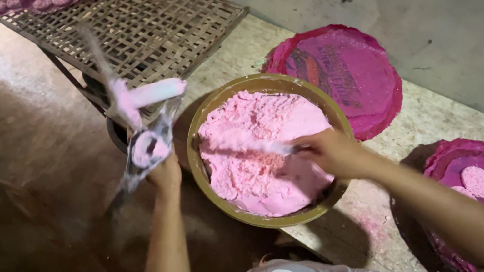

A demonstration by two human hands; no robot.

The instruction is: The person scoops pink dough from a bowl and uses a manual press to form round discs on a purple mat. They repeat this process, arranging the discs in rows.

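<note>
Left hand (165, 173): gripping the lower end of a metal press mould (145, 144), fingers wrapped shut around its handle; the hand is hovering just left of the bowl.
Right hand (334, 152): closing around the handle of a thin blade or spatula (256, 146), fingers curled tight over it, working above the middle of the bowl.
Pink dough (260, 152): sitting heaped in an olive-coloured round bowl (195, 161), filling most of it; the blade is lying across its surface.
How the dough is likely handling: looking crumbly and moist, soft, probably breaking apart if pinched, so scooping with the blade seems surer than fingers.
Mould handling: appearing stiff and light, coated in pink residue and maybe slippery; the bare handle end is the sensible place for holding.
Mould axis: long axis running from the left hand up and slightly left, with a pink-coated roller-like part (154, 93) sticking out to the right near the top.
Blade axis: pointing left from the right hand, nearly level across the bowl.
Surroundings: a woven bamboo rack (138, 24) standing behind; a bare magenta-stained round tray (347, 77) lying beyond the bowl; another tray (448, 164) at right carrying flat pink discs (479, 181).
</note>
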